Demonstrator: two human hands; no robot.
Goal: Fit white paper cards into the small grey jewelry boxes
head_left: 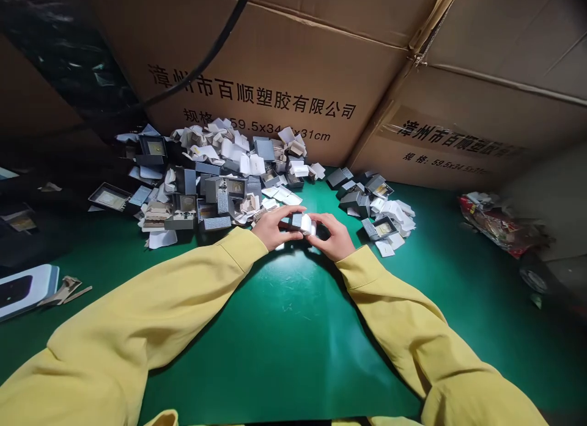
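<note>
Between my hands, just above the table, is a small dark grey hinged box [296, 220]. A folded white insert [307, 224] shows at its right side. My left hand [274, 228] grips the box from the left, thumb below and fingers above. From the right, my right hand [335, 236] pinches the white insert between thumb and fingers. Whether the insert is still inside the box or partly out, I cannot tell. Just beyond my left hand lies a heap of similar boxes [217, 221], several of them standing open, mixed with white paper pieces [236, 150].
A smaller pile of dark boxes [355, 200] and white papers lies right of my hands on the green table [275, 352]. Large cartons [275, 59] stand behind, with a black cable [206, 59] hanging in front. A phone-like white object [41, 282] is at left, a red plastic bag [498, 224] at right.
</note>
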